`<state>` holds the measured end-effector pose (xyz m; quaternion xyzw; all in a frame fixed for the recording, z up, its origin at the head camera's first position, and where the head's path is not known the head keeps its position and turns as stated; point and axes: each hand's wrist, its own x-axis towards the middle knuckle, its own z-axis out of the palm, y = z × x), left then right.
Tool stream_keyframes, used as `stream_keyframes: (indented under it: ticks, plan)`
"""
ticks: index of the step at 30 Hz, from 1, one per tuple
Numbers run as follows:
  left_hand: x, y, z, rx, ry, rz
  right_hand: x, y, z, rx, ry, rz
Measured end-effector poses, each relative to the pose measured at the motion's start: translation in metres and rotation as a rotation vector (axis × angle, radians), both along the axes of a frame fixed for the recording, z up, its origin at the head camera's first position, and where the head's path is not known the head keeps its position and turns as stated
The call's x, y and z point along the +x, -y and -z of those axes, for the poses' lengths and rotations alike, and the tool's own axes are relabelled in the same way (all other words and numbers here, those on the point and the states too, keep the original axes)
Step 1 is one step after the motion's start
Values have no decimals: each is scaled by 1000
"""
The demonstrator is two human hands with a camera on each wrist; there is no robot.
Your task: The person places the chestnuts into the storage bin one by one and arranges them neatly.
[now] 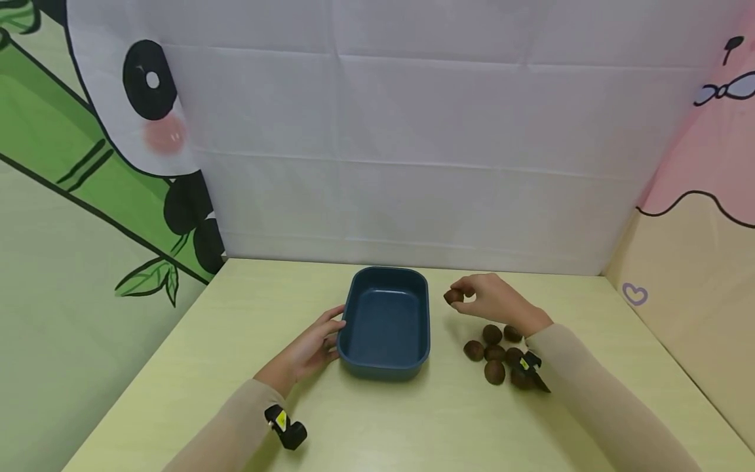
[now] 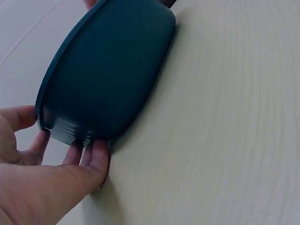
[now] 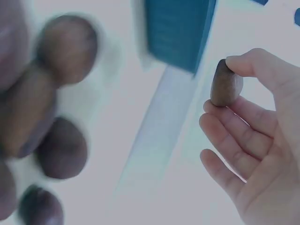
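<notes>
A deep blue rectangular container (image 1: 386, 321) with rounded corners stands on the table, its inside bare. My left hand (image 1: 310, 347) touches its left side, fingertips at the rim and along the outer wall (image 2: 103, 79). To the right of the container, my right hand (image 1: 492, 301) pinches a brown chestnut (image 1: 453, 296) between thumb and fingers, raised above the table. The right wrist view shows this chestnut (image 3: 226, 84) at the thumb tip, with the lower fingers spread away from it. Several more chestnuts (image 1: 494, 372) lie in a loose group below the right forearm, which partly covers them.
The pale yellow table (image 1: 377, 426) runs back to a white cloth wall (image 1: 413, 164). A green panda-printed cloth (image 1: 77, 216) hangs at the left and a pink and cream one (image 1: 702, 262) at the right. Black cameras sit on both wrists.
</notes>
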<state>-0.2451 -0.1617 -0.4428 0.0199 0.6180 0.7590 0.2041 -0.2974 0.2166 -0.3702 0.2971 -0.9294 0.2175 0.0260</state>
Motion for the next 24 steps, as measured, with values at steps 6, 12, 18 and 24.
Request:
stream_keyframes:
  ticks: [6,12,18,24]
  plan:
    - [0,1,-1,-3,0,6,1,26,-18,-84,2,-72]
    - [1,1,-1,1,-10,28,0,51,-23,-135,46,-85]
    - [0,1,1,15,-18,32,-9,76,-23,-184,71,-85]
    - [-1,-2,-1,15,5,12,-25,98,-21,-223,151,-48]
